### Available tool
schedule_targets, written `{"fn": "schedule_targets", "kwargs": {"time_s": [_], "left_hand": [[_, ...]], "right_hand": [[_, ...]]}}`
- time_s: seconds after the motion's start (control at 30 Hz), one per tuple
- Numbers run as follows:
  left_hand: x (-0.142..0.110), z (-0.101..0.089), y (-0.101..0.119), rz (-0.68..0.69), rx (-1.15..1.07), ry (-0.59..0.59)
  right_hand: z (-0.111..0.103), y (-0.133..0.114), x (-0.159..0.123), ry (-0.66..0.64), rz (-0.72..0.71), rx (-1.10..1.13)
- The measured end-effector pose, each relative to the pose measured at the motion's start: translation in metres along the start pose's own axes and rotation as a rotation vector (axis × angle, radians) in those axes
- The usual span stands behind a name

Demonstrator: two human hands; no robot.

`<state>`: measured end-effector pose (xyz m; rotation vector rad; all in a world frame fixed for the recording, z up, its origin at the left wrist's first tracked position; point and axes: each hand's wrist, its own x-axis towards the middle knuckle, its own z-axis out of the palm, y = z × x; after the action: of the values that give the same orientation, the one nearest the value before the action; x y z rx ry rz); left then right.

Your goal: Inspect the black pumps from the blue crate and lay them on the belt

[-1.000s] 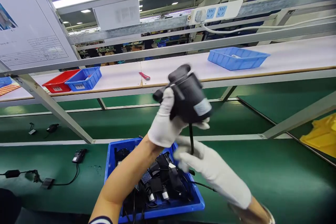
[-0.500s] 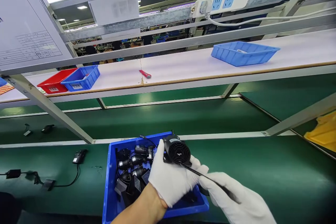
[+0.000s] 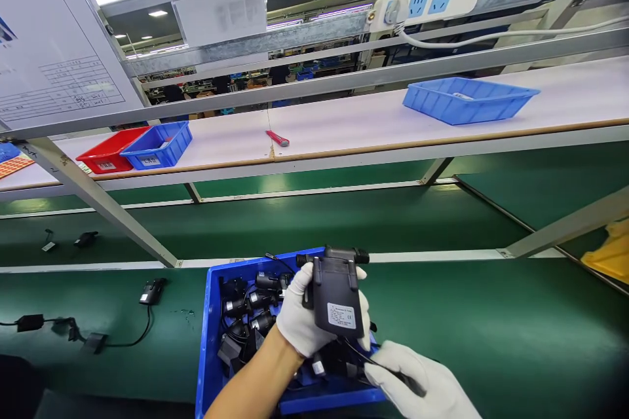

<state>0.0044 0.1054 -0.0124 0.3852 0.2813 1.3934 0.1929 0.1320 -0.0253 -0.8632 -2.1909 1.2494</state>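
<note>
Turned over since half a second ago, the black pump (image 3: 338,294) now shows its flat labelled side instead of its round end. Left hand (image 3: 303,322) grasps it around the body, above the far right corner of the blue bin (image 3: 205,340), which sits by the worktop's (image 3: 491,327) near edge; right hand (image 3: 417,376) holds its cable (image 3: 358,351) near the bin's near right corner

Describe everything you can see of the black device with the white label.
The black device looks like hard plastic: a boxy body with raised ribs, ridged stubs jutting to both sides at its top, and a white label low on the face toward the camera. A dark cord leaves its lower end. The gloved left hand holds it roughly upright over the blue crate; the right hand holds the cord.
</note>
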Motion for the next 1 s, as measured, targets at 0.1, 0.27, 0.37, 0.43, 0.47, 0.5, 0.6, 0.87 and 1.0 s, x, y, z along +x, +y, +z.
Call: {"fn": "schedule_targets", "kwargs": {"time_s": [0.1, 0.27, 0.37, 0.43, 0.47, 0.5, 0.6, 0.87, 1.0], "left_hand": [[-0.003, -0.002, -0.001, -0.011, -0.021, 0.026], [-0.009, -0.005, -0.005, -0.035, 0.000, 0.220], [-0.011, -0.005, -0.007, -0.038, 0.114, 0.307], [-0.012, -0.001, -0.007, -0.015, 0.243, 0.306], [-0.012, 0.002, -0.007, 0.021, 0.334, 0.296], [-0.013, 0.005, -0.007, 0.083, 0.454, 0.295], [-0.016, 0.013, -0.011, 0.339, 0.928, 0.311], [-0.024, 0.008, -0.021, 0.459, 1.337, 0.265], [-0.026, -0.004, -0.024, 0.514, 1.410, 0.249]], "right_hand": [[0.001, 0.005, 0.002, -0.025, 0.018, -0.002], [0.001, 0.008, 0.005, -0.040, 0.079, 0.009], [0.000, 0.014, 0.006, 0.010, 0.139, 0.046], [0.002, 0.020, 0.007, 0.108, 0.185, 0.102], [0.004, 0.022, 0.009, 0.137, 0.186, 0.132], [0.006, 0.023, 0.011, 0.150, 0.175, 0.152], [0.012, 0.018, 0.018, 0.117, 0.099, 0.164], [0.009, -0.003, 0.029, 0.159, 0.021, 0.197], [0.002, -0.016, 0.034, 0.150, 0.016, 0.153]]}}
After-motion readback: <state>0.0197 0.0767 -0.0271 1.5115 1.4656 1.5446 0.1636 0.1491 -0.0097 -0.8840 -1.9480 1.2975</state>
